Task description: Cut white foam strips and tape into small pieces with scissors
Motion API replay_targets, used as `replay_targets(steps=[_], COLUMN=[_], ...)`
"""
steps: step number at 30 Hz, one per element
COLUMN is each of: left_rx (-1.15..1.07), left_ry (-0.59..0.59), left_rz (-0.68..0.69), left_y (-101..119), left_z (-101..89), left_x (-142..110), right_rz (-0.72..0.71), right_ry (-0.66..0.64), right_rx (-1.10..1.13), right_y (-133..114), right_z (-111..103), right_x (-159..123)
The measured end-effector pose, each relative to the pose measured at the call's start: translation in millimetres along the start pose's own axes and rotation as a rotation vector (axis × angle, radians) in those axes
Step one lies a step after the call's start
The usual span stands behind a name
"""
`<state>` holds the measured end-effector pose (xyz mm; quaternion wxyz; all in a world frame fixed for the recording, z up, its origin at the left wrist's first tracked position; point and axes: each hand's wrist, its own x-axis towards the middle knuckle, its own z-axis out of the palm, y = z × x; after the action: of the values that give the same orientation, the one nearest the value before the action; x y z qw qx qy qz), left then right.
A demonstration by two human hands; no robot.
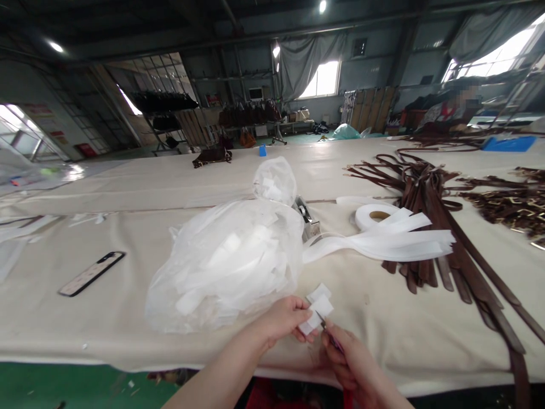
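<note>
My left hand pinches a small white piece of sheet material near the front edge of the table. Whether it is paper or fabric I cannot tell. Another white piece lies just behind it. In my right hand is a pair of scissors, fingers closed round the handles, which are mostly hidden. The blade tips point up and left against the held piece. Close behind my left hand, a big translucent plastic bag contains many white pieces.
Behind the bag stand a smaller bag and a tape dispenser. A white tape roll and long white strips lie right, beside brown leather straps. A phone lies left. A person is at the far right.
</note>
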<state>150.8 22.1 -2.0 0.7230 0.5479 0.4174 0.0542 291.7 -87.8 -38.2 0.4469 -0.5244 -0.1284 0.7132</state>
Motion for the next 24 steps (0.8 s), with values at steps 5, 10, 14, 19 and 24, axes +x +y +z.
replay_targets(steps=[5,10,14,19,24], left_rx=[0.03,0.051,0.049,0.106,0.205], left_ry=[-0.07,-0.086,-0.09,-0.055,0.089], left_rz=[0.001,-0.002,-0.003,0.0,-0.027], left_y=[-1,-4,-4,-3,-9], left_z=[-1.0,-4.6,-8.6,-11.9,-12.6], left_x=[-1,2,5,7,11], right_rz=[-0.001,-0.005,0.003,0.061,0.148], right_ry=[0.019,0.021,0.04,0.093,0.06], right_rx=[-0.034,-0.08,-0.072,-0.023,0.116], right_y=[-3,0,0,-10,-25], right_z=[7,7,8,15,10], right_x=[3,15,20,18,13])
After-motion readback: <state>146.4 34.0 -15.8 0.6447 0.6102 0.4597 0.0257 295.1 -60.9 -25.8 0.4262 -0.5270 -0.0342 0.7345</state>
